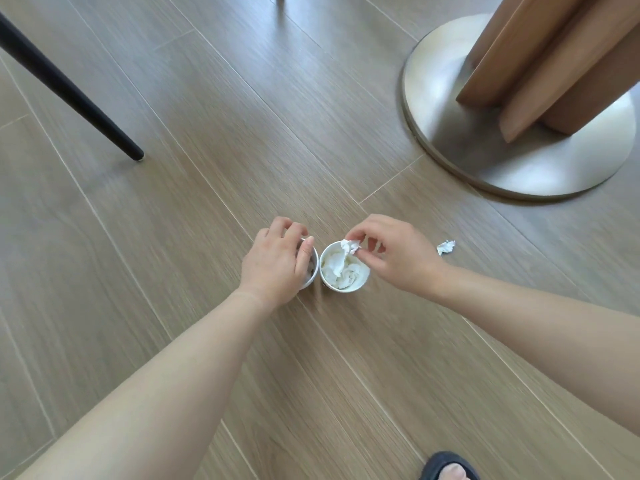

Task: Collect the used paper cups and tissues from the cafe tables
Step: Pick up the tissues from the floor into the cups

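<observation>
The tissue [349, 246] I am watching is a small crumpled white wad hanging from a pinch right over the far rim of the right cup [343, 289]. Its loose end trails down and toward me into the cup's mouth. That cup already looks packed with white tissue, so I judge that the drop is straight down, with no sideways travel needed.

The right hand [398, 254] holds the wad between thumb and forefinger. The other 3 fingers are loosely bent and carry nothing.

The left cup [310, 277] stands just beside the right one, the 2 close but with a thin gap between them, both upright on the wooden floor [207, 168]. The left hand [277, 261] sits over it from above, fingers curled down across the rim and thumb against the rim's right edge. I read this as a grip that steadies it. The hand hides what is inside.

1 more crumpled tissue [446, 247] lies loose on the floor, off to the right of the right hand, past its wrist and apart from both cups. Its longer side runs roughly left to right. The right hand is clearly the nearer one, and the left would have to cross over both cups to get there. So my guess is a short sweep rightward once the pinch lets go.

Further out, the round metal table base [519, 161] sits up and to the right, a black chair leg [69, 88] stands at the upper left, and a sandalled foot [450, 467] shows at the bottom edge.
</observation>
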